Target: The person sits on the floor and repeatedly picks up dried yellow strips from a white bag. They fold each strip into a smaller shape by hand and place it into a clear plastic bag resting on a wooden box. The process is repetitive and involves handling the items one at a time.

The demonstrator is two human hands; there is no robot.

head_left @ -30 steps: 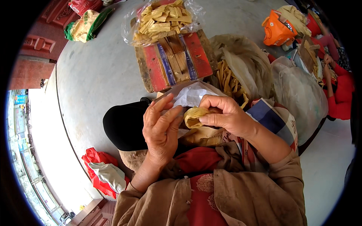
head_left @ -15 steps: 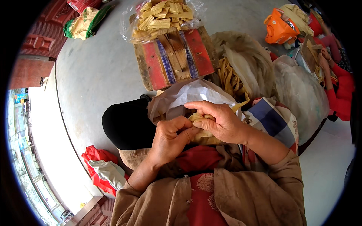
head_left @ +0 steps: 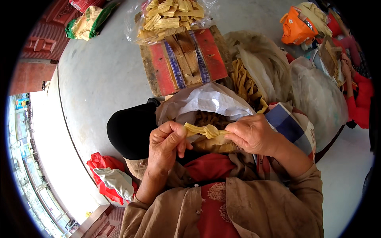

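Observation:
A yellowish dried strip with a knot (head_left: 209, 131) in its middle stretches between my two hands. My left hand (head_left: 164, 146) pinches its left end between thumb and forefinger, the other fingers loosely curled. Its right end is gripped by my right hand (head_left: 254, 134), thumb against fingers. Right behind the strip, on my lap, a white plastic bag (head_left: 210, 99) lies open with brownish pieces inside. Farther ahead, a red board (head_left: 158, 65) carries a worn wooden block (head_left: 183, 59) with purple-blue bands. Beyond it, a clear bag is full of flat yellow folded pieces (head_left: 170, 18).
Right of the board, a large translucent bag (head_left: 266, 59) holds long yellow-brown strips (head_left: 243, 79). Another plastic bag (head_left: 317, 93) stands farther right. An orange bag (head_left: 297, 25) and a person in red (head_left: 359, 95) are at far right. Red and white cloths (head_left: 115, 180) lie at left.
My hands have moved apart, from close together over a bunched strip to holding it taut. The knot now shows between them.

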